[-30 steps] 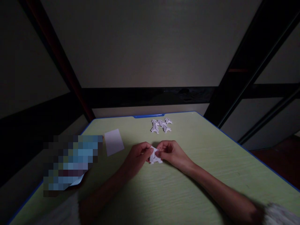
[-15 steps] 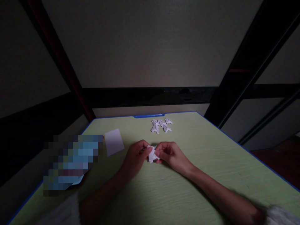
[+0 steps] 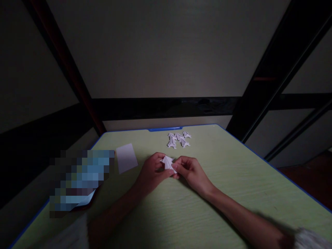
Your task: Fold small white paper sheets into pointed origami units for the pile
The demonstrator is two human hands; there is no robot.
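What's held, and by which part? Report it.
A folded white paper: the left hand grips its left side and near edge, the right hand its right edge.

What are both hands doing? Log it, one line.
left hand: grips folded white paper piece | right hand: grips same piece | beyond: folded white paper figures | at left: flat white paper sheet

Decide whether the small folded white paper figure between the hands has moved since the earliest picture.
Yes, the folded figure has shifted up the view, toward the long blue strip at the far edge of the pale green table.
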